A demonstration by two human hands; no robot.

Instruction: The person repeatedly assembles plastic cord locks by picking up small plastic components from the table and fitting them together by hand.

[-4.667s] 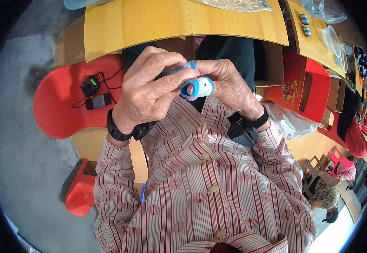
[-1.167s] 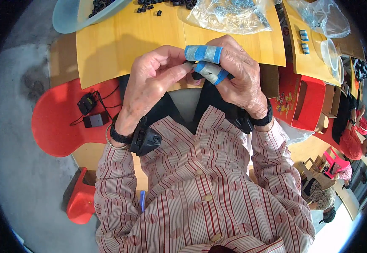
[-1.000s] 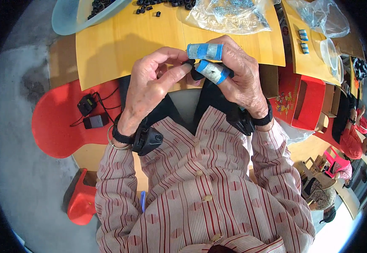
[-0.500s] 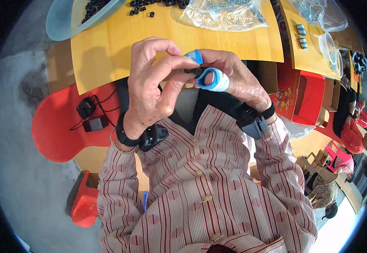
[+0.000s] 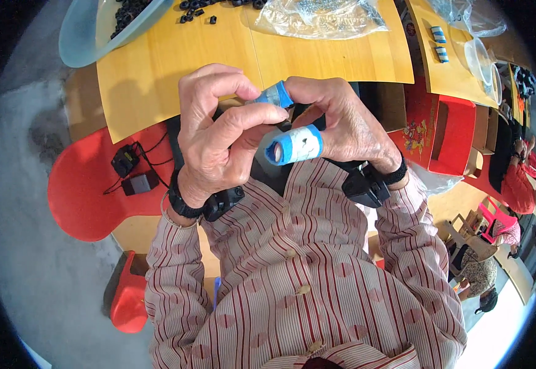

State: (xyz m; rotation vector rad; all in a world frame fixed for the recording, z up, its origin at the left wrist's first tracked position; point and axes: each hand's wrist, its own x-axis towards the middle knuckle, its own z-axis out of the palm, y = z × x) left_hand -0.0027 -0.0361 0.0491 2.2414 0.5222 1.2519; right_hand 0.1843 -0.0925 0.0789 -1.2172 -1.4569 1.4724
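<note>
At the near edge of the table, my left hand [image 5: 216, 138] pinches a small black part [image 5: 284, 125] between its thumb and index finger. My right hand [image 5: 357, 126] meets it from the other side, its fingers curled around the same part. A blue-and-white finger sleeve [image 5: 299, 146] covers my right thumb, and another blue sleeve [image 5: 275, 95] wraps my right index finger. Most of the black part is hidden by fingers, so its shape does not show. Each wrist wears a black strap with a dark device.
Several small black pieces [image 5: 212, 19] lie on the yellow table [image 5: 157, 74] beside a pale tub [image 5: 74, 37] of more. A clear plastic bag [image 5: 323, 21] holds small shiny pieces. A red chair [image 5: 77, 190] carries black devices on the left. Other people are at the far right.
My right thumb has swung down and toward me, away from the index finger. The left hand has shifted slightly left and down, still pinching the black part.
</note>
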